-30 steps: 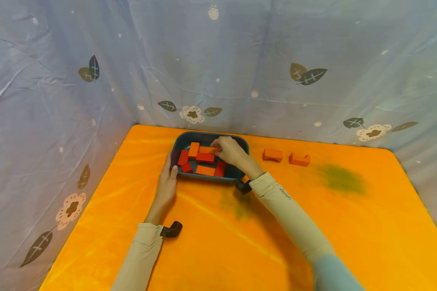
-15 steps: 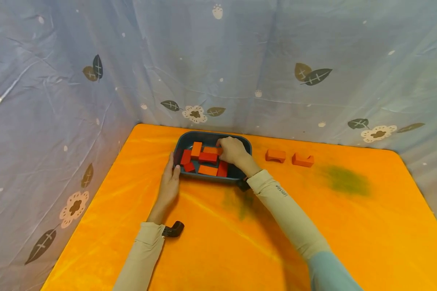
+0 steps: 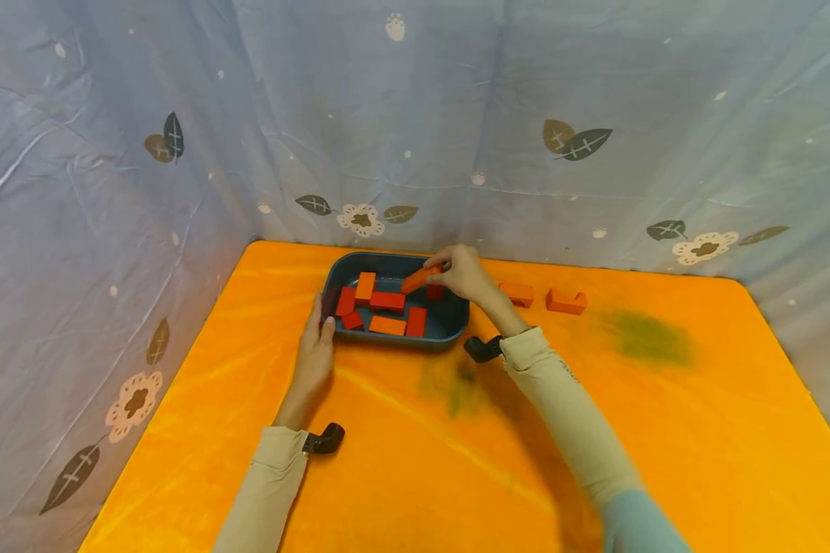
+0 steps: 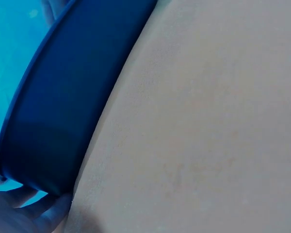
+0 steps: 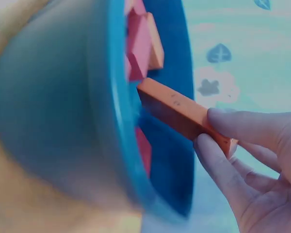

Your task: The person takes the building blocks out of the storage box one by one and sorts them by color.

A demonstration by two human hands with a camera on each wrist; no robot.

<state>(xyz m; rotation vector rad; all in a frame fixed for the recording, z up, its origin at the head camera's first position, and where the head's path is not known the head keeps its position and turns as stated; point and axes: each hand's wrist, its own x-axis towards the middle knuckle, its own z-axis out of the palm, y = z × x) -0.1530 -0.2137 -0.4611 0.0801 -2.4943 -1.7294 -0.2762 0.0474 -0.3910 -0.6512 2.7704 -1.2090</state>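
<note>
A dark blue tray (image 3: 360, 263) stands near the back of the table, with several red and orange blocks inside. My left hand (image 3: 314, 353) holds its left end, fingers against the outer wall and thumb at the rim; in the left wrist view those fingers (image 4: 39, 208) touch the tray's end. Over the tray's back right part, my right hand (image 3: 466, 273) pinches one end of a long orange block (image 5: 172, 107) between thumb and fingers. That block tilts, its far end down inside the tray. A red block (image 3: 434, 292) lies just below it, partly hidden.
Two orange blocks with curved cut-outs lie right of the tray: a nearer arch block (image 3: 519, 294), partly behind the right wrist, and a notched block (image 3: 566, 302). Patterned curtains (image 3: 484, 115) hang along the back and sides of the orange-covered table (image 3: 415, 461).
My right hand has raised one end of the orange block from the tray's back and moved slightly right. A red block beneath it has come into view. The left hand stays at the tray's end.
</note>
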